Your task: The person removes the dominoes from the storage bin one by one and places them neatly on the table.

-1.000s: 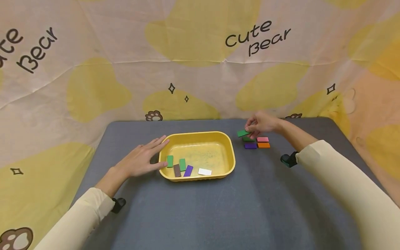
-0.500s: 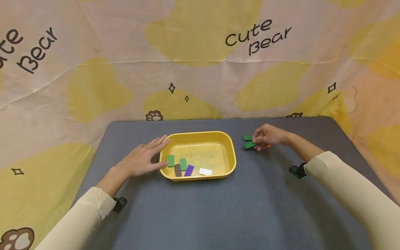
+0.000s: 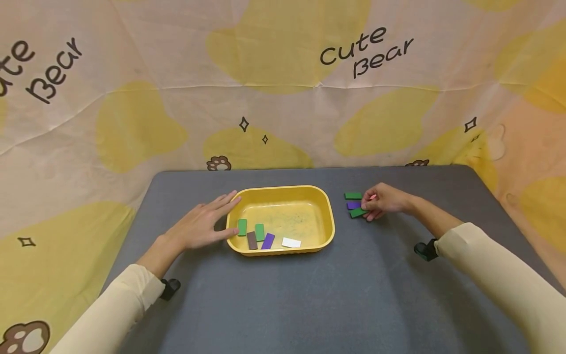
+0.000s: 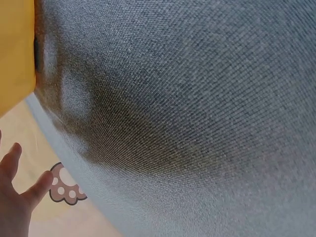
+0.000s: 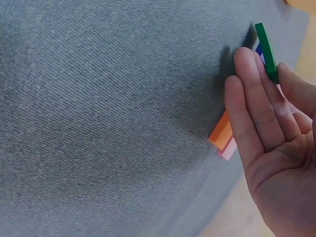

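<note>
1. We see five blocks already lying in the yellow tray (image 3: 325, 219), frame center.
2. Right hand (image 3: 383, 201) pinches a green block (image 3: 357, 213) right of the tray; several blocks remain beside it.
3. Left hand (image 3: 199, 226) lies spread, touching the tray's left rim.

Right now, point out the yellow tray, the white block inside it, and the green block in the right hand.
yellow tray (image 3: 283, 190), head view, on its far rim.
white block (image 3: 291, 242), head view, middle of its top face.
green block (image 5: 266, 45), right wrist view, on its long edge by the fingertips.
</note>
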